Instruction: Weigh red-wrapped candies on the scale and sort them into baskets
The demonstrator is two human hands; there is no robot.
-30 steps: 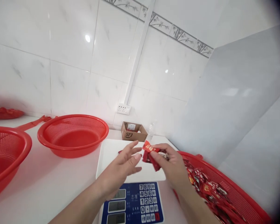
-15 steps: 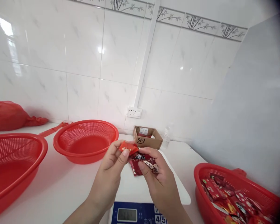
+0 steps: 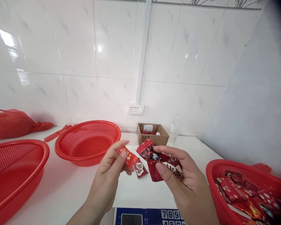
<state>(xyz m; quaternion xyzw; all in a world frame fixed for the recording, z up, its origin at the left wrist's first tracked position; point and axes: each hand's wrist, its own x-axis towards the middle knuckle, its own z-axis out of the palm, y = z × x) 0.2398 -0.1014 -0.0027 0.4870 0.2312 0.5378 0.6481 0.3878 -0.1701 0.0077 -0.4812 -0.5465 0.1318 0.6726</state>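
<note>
My left hand (image 3: 112, 165) pinches a small orange-red candy packet (image 3: 128, 157) between thumb and fingers. Just beyond those fingertips shows a dark red packet (image 3: 140, 168) with a pale label; I cannot tell whether the left hand holds it or it lies on the white scale plate (image 3: 145, 193). My right hand (image 3: 184, 178) grips a larger dark red candy packet (image 3: 165, 168) lettered in white, along with a smaller shiny red one (image 3: 146, 150) with a crimped end. Both hands are above the scale, whose blue keypad panel (image 3: 152, 215) shows at the bottom edge.
Red plastic baskets stand at far left (image 3: 45, 153) and back left (image 3: 61, 153). Another red basket (image 3: 210, 178) at right holds several wrapped candies (image 3: 234, 190). A cardboard box (image 3: 162, 139), a clear plastic bottle (image 3: 173, 132) and a red bag (image 3: 11, 123) are near the tiled wall.
My hands have moved apart, the right one going rightward with its dark red packets. The small orange-red packet stays in my left hand. The view has tipped downward.
</note>
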